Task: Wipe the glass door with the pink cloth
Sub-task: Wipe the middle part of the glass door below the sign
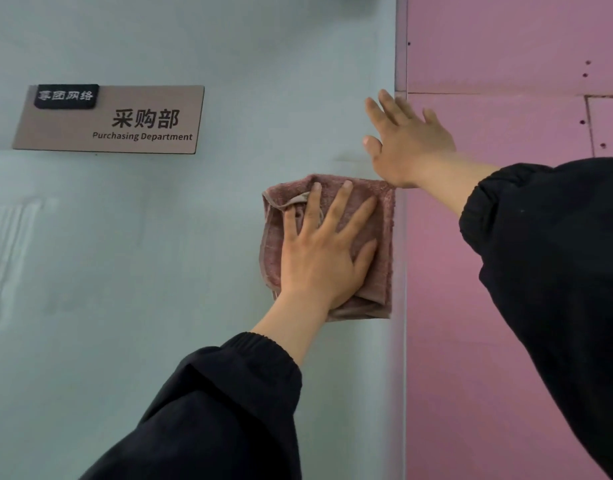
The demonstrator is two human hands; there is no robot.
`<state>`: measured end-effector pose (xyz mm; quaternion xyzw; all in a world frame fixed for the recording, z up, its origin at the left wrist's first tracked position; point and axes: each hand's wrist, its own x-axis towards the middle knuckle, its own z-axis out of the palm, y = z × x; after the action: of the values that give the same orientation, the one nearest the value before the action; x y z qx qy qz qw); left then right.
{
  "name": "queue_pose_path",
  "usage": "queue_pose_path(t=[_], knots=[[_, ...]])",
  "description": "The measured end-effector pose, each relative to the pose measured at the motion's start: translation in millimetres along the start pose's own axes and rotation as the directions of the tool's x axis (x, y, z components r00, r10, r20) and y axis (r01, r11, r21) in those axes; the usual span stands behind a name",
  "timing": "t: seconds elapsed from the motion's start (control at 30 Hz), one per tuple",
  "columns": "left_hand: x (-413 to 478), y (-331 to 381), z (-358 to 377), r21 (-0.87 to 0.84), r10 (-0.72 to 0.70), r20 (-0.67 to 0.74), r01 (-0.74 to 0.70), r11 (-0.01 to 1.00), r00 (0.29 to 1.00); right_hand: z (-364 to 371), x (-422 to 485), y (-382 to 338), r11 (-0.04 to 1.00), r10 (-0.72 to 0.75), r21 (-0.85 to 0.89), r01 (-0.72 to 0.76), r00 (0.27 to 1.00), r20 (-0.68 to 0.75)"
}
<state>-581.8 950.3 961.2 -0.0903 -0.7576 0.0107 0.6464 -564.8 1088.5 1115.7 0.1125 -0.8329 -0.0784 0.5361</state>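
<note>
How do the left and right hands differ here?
The left hand presses flat on the pink cloth; the right hand is bare, flat against the glass door at its edge. The left sits lower, the right higher and nearer the pink wall. Both have spread fingers and black sleeves.

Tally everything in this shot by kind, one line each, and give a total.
Hands: 2, the left hand flat on the cloth and the right hand flat at the door's edge
Pink cloth: 1
Glass door: 1
Door sign: 1
Pink wall: 1
Total: 6
</note>
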Motion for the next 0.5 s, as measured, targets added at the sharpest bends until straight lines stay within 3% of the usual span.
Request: queue_pose_path(t=[0.3, 0.4, 0.5], knots=[[-13.5, -87.2, -13.2, 0.082, -0.132, 0.049, 0.127, 0.988, 0.99, -3.2, -4.8, 3.5, 1.0, 0.012, -0.023, -0.012, 1.0, 0.008], [-11.5, -88.0, -15.5, 0.084, -0.149, 0.062, 0.143, 0.986, 0.987, -2.7, -8.6, -6.7, 0.999, 0.037, -0.004, -0.037, 0.999, -0.013], [-7.9, -65.1, -16.9, -0.009, -0.25, 0.05, 0.251, 0.968, 0.967, -3.8, -17.2, -21.0, 0.999, 0.033, 0.044, -0.029, 0.996, -0.079]])
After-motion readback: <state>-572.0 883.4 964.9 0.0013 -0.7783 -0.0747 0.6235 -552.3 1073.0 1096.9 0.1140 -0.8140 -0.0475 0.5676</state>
